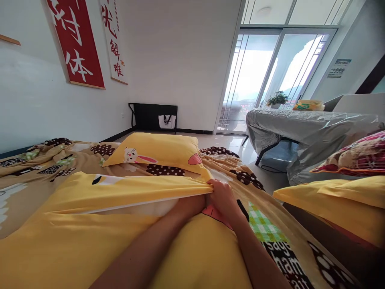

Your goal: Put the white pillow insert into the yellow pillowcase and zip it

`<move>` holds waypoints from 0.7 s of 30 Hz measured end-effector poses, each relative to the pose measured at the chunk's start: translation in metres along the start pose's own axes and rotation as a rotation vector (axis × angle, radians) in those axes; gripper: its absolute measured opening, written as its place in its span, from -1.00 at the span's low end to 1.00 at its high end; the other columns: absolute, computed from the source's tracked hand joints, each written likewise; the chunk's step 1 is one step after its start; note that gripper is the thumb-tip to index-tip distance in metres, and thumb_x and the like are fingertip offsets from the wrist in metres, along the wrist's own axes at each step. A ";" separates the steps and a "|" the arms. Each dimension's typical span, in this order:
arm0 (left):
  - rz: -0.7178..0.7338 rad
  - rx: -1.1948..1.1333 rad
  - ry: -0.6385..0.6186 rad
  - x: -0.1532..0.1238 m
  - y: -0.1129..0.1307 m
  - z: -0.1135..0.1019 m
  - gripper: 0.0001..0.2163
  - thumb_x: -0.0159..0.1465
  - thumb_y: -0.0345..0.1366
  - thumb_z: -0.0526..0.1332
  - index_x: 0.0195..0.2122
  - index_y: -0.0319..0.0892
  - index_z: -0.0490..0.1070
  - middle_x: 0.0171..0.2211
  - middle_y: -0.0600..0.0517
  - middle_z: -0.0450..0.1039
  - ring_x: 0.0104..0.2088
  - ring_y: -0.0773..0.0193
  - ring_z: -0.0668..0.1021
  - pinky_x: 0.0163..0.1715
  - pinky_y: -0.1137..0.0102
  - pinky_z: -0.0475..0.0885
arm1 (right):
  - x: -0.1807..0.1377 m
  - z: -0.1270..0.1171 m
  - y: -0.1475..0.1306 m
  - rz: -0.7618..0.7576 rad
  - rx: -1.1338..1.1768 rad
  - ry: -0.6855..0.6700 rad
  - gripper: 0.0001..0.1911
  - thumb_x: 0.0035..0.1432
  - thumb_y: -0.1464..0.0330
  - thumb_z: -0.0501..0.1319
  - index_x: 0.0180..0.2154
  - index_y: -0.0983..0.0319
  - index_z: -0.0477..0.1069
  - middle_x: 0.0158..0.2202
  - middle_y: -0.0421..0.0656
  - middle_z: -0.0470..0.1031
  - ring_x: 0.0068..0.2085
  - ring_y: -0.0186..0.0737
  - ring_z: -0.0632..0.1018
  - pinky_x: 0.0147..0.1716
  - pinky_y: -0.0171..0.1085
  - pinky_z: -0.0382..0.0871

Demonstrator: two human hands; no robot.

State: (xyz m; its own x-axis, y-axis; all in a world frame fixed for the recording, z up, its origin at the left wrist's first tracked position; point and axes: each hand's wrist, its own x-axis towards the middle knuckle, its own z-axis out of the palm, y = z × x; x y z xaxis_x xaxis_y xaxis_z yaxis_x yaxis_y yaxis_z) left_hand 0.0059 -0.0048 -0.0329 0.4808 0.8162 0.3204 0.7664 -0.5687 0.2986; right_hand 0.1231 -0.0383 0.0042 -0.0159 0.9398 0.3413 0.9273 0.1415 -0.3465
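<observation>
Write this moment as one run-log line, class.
left hand: inside yellow pillowcase | right hand: gripping pillowcase edge | second pillow: behind, on bed

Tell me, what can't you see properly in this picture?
- Head view: the left hand is hidden inside the yellow pillowcase; only the forearm shows.
- The right hand pinches the pillowcase edge, but its fingertips are tucked under the fold.
- The pillow at the right is cut off by the picture's edge.
- The small notice by the glass door is too small to read.
</observation>
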 end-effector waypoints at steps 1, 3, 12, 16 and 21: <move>-0.011 0.000 -0.002 -0.001 0.000 -0.001 -0.64 0.35 -0.32 -0.05 0.16 -0.24 0.18 0.17 -0.19 0.19 0.16 0.05 0.29 0.16 0.00 0.18 | -0.002 -0.001 -0.003 0.019 -0.056 0.021 -0.67 -0.02 0.57 -0.01 -0.29 0.25 0.46 -0.33 -0.06 0.49 -0.32 -0.21 0.46 -0.40 -0.30 0.13; -0.016 -0.004 -0.010 -0.003 -0.001 -0.002 -0.61 0.35 -0.38 -0.13 0.19 -0.28 0.14 0.23 -0.20 0.11 0.23 0.03 0.19 0.24 0.03 0.03 | -0.004 -0.002 -0.007 0.030 -0.110 0.088 -0.73 0.00 0.56 0.00 -0.37 0.25 0.44 -0.32 -0.06 0.44 -0.34 -0.22 0.43 -0.44 -0.30 0.09; 0.000 -0.055 -0.061 0.004 -0.001 -0.008 -0.58 0.35 -0.22 -0.16 0.19 -0.18 0.14 0.23 -0.14 0.13 0.22 0.06 0.21 0.23 0.08 0.05 | 0.006 0.011 0.002 0.055 0.100 0.098 -0.65 -0.14 0.62 -0.03 -0.31 0.23 0.35 -0.43 -0.13 0.45 -0.34 -0.20 0.42 -0.41 -0.31 0.09; 0.124 -0.021 -0.108 0.006 0.001 -0.021 -0.58 0.33 -0.29 -0.09 0.21 -0.21 0.13 0.29 -0.13 -0.01 0.27 0.01 0.09 0.27 0.08 -0.10 | 0.011 0.016 0.008 -0.041 0.242 0.124 -0.64 -0.20 0.60 -0.07 -0.33 0.23 0.30 -0.41 -0.14 0.43 -0.33 -0.21 0.41 -0.37 -0.32 0.14; 0.212 -0.011 -0.124 0.013 -0.014 -0.019 -0.61 0.28 -0.31 0.06 0.14 -0.16 0.23 0.24 -0.09 0.13 0.22 0.03 0.20 0.26 0.10 0.00 | 0.015 0.015 0.014 -0.106 0.373 0.076 -0.66 -0.19 0.54 -0.03 -0.29 0.23 0.29 -0.41 -0.18 0.43 -0.37 -0.24 0.40 -0.38 -0.33 0.17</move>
State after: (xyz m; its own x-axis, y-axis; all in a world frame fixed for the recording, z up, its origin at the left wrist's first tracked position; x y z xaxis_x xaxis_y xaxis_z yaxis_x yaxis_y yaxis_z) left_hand -0.0066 0.0118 -0.0158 0.6798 0.6841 0.2643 0.6383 -0.7293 0.2462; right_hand 0.1299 -0.0180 -0.0089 -0.0635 0.8903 0.4509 0.7219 0.3530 -0.5952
